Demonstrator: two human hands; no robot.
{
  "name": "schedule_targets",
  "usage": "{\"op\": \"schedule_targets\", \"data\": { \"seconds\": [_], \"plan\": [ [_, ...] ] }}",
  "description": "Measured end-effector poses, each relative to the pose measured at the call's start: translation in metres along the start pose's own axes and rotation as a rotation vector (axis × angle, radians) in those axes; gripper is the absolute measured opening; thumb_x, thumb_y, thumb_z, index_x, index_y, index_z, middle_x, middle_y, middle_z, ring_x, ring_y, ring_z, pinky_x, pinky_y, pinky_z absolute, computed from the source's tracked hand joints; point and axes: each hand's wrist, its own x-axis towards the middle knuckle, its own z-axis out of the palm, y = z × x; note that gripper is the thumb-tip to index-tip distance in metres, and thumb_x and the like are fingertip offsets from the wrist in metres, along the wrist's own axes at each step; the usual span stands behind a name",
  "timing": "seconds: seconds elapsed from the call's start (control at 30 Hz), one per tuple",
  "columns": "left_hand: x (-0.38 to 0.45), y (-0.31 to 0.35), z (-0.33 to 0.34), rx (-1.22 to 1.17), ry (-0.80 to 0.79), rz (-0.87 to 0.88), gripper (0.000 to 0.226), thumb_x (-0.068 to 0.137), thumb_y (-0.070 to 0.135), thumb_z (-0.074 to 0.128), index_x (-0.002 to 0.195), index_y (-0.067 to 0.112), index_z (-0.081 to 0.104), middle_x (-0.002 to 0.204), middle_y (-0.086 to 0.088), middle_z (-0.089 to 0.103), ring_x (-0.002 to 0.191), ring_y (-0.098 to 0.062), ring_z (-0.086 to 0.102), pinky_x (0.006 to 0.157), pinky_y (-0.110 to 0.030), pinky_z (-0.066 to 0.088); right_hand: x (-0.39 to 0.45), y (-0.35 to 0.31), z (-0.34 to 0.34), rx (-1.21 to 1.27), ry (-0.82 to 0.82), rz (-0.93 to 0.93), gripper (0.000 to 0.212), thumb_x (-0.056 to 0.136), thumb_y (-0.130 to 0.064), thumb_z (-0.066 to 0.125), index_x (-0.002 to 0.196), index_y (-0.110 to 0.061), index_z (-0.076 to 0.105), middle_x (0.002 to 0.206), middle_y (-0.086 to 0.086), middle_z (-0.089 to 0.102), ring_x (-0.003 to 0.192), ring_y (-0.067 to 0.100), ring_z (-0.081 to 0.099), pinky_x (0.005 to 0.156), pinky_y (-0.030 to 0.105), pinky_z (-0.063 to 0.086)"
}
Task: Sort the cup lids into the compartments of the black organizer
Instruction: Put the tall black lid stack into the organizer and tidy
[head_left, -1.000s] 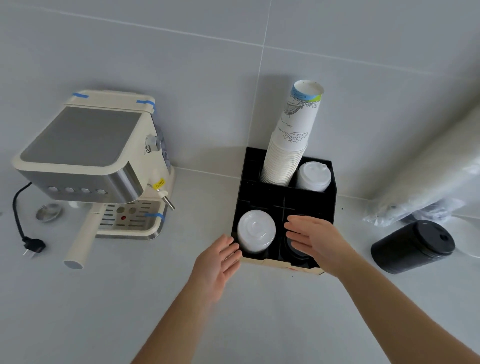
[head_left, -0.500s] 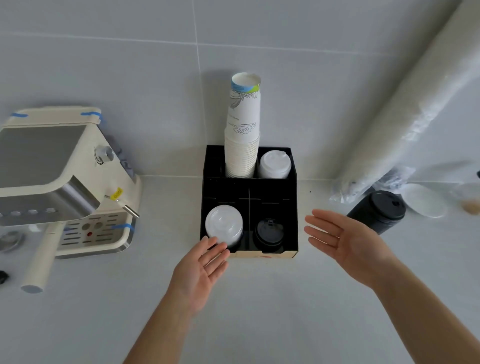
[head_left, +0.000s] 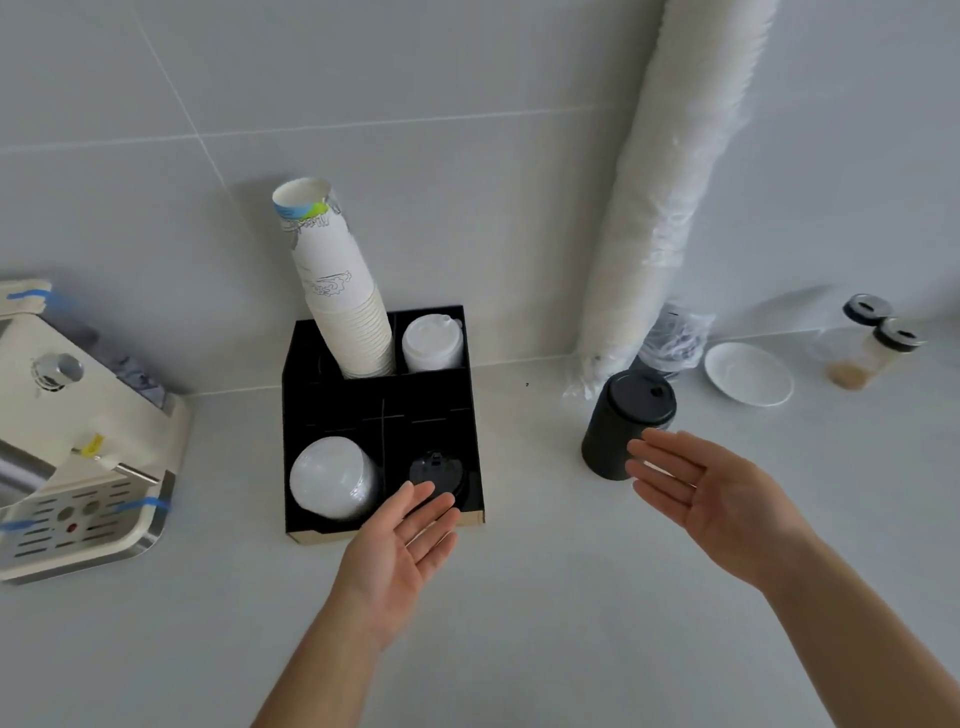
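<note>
Black lids (head_left: 628, 423) beside right hand (head_left: 711, 499)

The black organizer (head_left: 470, 415) stands upright on the table against the wall, divided into compartments. A stack of clear lids (head_left: 332, 478) fills its front-left compartment, black lids (head_left: 435, 467) sit low in the front-right one, and white lids (head_left: 432, 344) are stacked in the back-right. A separate stack of black lids (head_left: 626, 423) lies tilted on the table, well to the organizer's right.
</note>
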Motion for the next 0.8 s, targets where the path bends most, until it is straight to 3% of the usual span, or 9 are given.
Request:
{"op": "schedule_targets", "data": {
  "seconds": [0.3, 0.53, 0.63, 0.73, 0.8],
  "plan": [
    [0.020, -0.037, 0.074, 0.061, -0.018, -0.051, 0.031, 0.095, 0.029, 0.055, 0.115, 0.007, 0.063, 0.116, -0.017, 0.071, 0.105, -0.028, 0.068, 0.090, -0.039, 0.052, 0.021, -0.034, -0.068, 0.027, 0.054, 0.003, 0.026, 0.099, -0.018, 0.052, 0.111, -0.003, 0.070, 0.112, 0.015, 0.077, 0.106, 0.031, 0.071, 0.087, 0.040, 0.055],
    [0.043, -0.053, 0.131, 0.235, -0.019, -0.015, 0.027, 0.094, 0.030, 0.059, 0.112, 0.011, 0.065, 0.115, -0.012, 0.070, 0.107, -0.025, 0.066, 0.087, -0.036, 0.053, 0.054, -0.030, -0.084, -0.220, 0.075, -0.026, 0.024, 0.097, -0.020, 0.062, 0.119, -0.011, 0.066, 0.125, 0.009, 0.068, 0.113, 0.026, 0.065, 0.097, 0.043, 0.052],
    [0.056, -0.056, 0.154, 0.395, -0.050, 0.009, 0.030, 0.092, 0.034, 0.061, 0.117, 0.017, 0.062, 0.121, -0.006, 0.065, 0.114, -0.019, 0.061, 0.096, -0.035, 0.048, 0.067, -0.021, -0.078, -0.294, 0.068, -0.002, 0.042, 0.095, -0.026, 0.066, 0.134, -0.014, 0.059, 0.128, 0.002, 0.063, 0.121, 0.024, 0.058, 0.102, 0.046, 0.050],
    [0.071, -0.056, 0.176, 0.541, -0.079, 0.020, 0.019, 0.090, 0.041, 0.062, 0.105, 0.030, 0.060, 0.120, 0.003, 0.060, 0.118, -0.015, 0.055, 0.102, -0.035, 0.044, 0.081, -0.021, -0.067, -0.344, 0.055, 0.013, 0.061, 0.091, -0.036, 0.069, 0.146, -0.019, 0.049, 0.139, 0.001, 0.055, 0.123, 0.020, 0.053, 0.105, 0.047, 0.048],
    [0.083, -0.057, 0.188, 0.632, -0.086, 0.038, 0.025, 0.088, 0.046, 0.063, 0.108, 0.031, 0.060, 0.121, 0.006, 0.058, 0.118, -0.012, 0.053, 0.102, -0.034, 0.043, 0.092, -0.022, -0.059, -0.361, 0.046, 0.017, 0.071, 0.087, -0.041, 0.072, 0.150, -0.024, 0.043, 0.148, 0.002, 0.048, 0.122, 0.019, 0.050, 0.105, 0.047, 0.047]
  ]
}}
